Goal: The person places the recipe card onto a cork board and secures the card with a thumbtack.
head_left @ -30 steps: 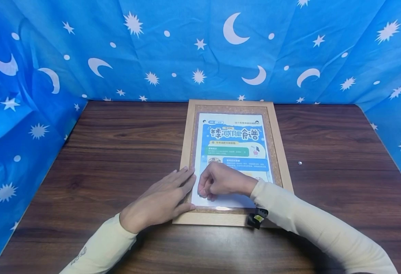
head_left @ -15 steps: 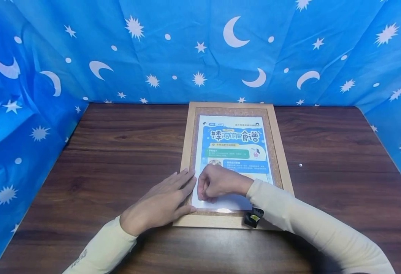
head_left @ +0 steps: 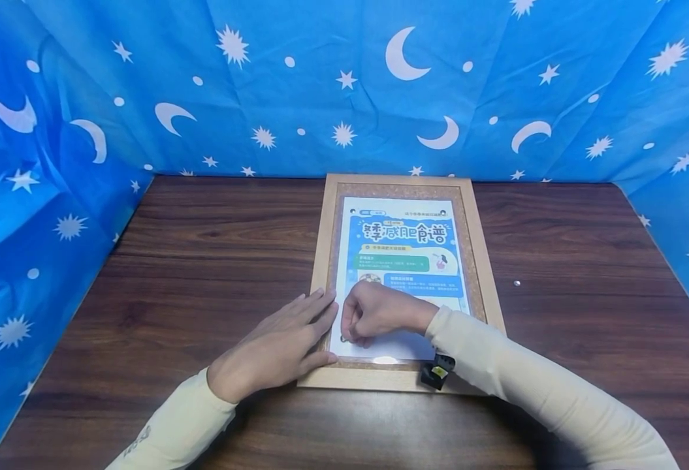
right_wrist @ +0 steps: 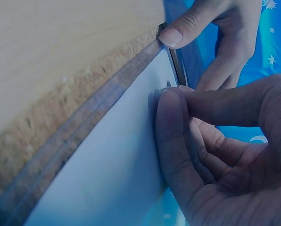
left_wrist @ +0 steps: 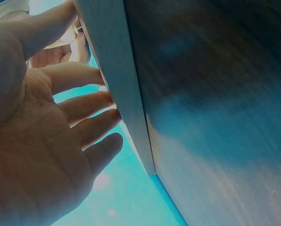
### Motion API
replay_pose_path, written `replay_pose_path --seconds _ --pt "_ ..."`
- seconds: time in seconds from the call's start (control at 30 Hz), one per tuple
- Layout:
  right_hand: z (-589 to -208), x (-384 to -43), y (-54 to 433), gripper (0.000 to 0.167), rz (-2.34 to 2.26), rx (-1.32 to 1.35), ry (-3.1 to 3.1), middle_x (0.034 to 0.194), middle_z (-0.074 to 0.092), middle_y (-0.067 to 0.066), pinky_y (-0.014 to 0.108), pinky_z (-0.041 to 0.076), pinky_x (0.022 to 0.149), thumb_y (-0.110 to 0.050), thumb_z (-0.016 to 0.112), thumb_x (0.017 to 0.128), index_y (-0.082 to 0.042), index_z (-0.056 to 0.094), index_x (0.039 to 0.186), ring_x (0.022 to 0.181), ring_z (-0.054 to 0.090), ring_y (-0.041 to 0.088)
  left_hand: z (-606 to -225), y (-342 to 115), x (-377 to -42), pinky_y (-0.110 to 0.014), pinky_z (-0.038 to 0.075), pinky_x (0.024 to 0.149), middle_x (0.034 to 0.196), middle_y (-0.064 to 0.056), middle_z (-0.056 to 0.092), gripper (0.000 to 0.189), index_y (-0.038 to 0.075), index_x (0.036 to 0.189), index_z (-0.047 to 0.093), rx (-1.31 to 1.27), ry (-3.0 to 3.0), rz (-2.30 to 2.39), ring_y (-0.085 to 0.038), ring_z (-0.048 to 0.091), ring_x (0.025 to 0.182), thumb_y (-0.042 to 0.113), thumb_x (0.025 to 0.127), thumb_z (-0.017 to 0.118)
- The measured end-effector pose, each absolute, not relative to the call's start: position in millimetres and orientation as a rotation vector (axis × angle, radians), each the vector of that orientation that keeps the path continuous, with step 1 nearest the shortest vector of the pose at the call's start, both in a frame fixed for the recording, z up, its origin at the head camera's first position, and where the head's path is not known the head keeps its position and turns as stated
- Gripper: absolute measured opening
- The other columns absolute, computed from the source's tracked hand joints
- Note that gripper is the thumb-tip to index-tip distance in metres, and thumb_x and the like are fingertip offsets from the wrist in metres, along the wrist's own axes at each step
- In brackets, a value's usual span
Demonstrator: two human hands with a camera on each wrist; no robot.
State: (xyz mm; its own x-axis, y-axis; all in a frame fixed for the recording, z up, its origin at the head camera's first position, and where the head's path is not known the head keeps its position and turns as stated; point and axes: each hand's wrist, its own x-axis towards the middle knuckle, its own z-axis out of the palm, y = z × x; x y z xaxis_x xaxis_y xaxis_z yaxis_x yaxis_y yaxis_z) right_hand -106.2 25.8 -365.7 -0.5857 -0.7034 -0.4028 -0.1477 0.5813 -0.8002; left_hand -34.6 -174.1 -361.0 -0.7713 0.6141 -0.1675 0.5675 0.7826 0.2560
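Note:
A printed sheet in a clear sleeve (head_left: 403, 349) lies on a cork board with a pale wooden frame (head_left: 486, 261). Silver thumbtacks show at the sheet's top left corner (head_left: 352, 211) and top right corner (head_left: 443, 213). My right hand (head_left: 379, 310) has its thumb and forefinger together on another thumbtack (head_left: 343, 339) near the lower left corner. In the right wrist view, those fingertips (right_wrist: 171, 106) press close against the sheet, largely covering the tack. My left hand (head_left: 276, 346) rests with straight, spread fingers across the frame's left side, the thumb at its lower left corner.
One loose thumbtack (head_left: 517, 283) lies on the dark wooden table (head_left: 585, 254), right of the board. A small black wrist camera (head_left: 435, 373) hangs below the right wrist over the frame's lower edge. A blue curtain (head_left: 320, 78) with moons and stars surrounds the table's back and sides.
My right hand's fingertips have shifted slightly at the lower left corner, and the tack's edge now shows beside them. The left hand stays in place; the whole view has tilted a little.

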Motion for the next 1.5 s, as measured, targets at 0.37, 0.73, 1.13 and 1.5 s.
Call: replay_pose_path --seconds 0.37,0.73,1.13,1.5 --pt "-366.0 -105.7 25.3 0.016 -0.946 -0.68 2.092 0.065 0.07 0.003 0.024 0.051 0.051 0.008 0.067 0.08 -0.007 0.073 0.077 0.054 0.065 0.014 -360.2 -173.6 -34.2 -0.05 0.021 0.123 0.161 -0.023 0.03 0.075 -0.005 0.15 0.042 0.905 2.729 0.282 -0.036 0.025 0.151 0.045 0.099 0.064" --pt "-366.4 -106.2 25.0 0.015 -0.931 -0.703 2.114 0.063 0.07 0.002 0.025 0.052 0.052 0.007 0.068 0.077 -0.007 0.073 0.077 0.054 0.065 0.014 -361.1 -174.1 -35.0 -0.049 0.021 0.123 0.161 -0.023 0.03 0.076 -0.006 0.15 0.042 0.919 2.734 0.283 -0.036 0.025 0.151 0.045 0.099 0.064" --pt "-367.3 -106.0 22.0 0.016 -0.813 -0.725 2.221 0.061 0.066 -0.001 0.026 0.048 0.05 0.004 0.067 0.075 -0.011 0.07 0.073 0.054 0.059 0.013 -360.9 -173.7 -34.7 -0.049 0.02 0.123 0.161 -0.024 0.031 0.076 -0.006 0.15 0.042 0.918 2.732 0.281 -0.036 0.025 0.151 0.045 0.099 0.063" --pt "-363.0 -104.8 25.7 0.017 -0.828 -0.774 2.21 0.061 0.065 -0.001 0.023 0.046 0.049 0.006 0.066 0.078 -0.01 0.072 0.077 0.053 0.057 0.011 -360.3 -173.3 -34.9 -0.049 0.021 0.123 0.161 -0.023 0.03 0.075 -0.006 0.151 0.041 0.914 2.731 0.273 -0.036 0.025 0.151 0.045 0.099 0.063"
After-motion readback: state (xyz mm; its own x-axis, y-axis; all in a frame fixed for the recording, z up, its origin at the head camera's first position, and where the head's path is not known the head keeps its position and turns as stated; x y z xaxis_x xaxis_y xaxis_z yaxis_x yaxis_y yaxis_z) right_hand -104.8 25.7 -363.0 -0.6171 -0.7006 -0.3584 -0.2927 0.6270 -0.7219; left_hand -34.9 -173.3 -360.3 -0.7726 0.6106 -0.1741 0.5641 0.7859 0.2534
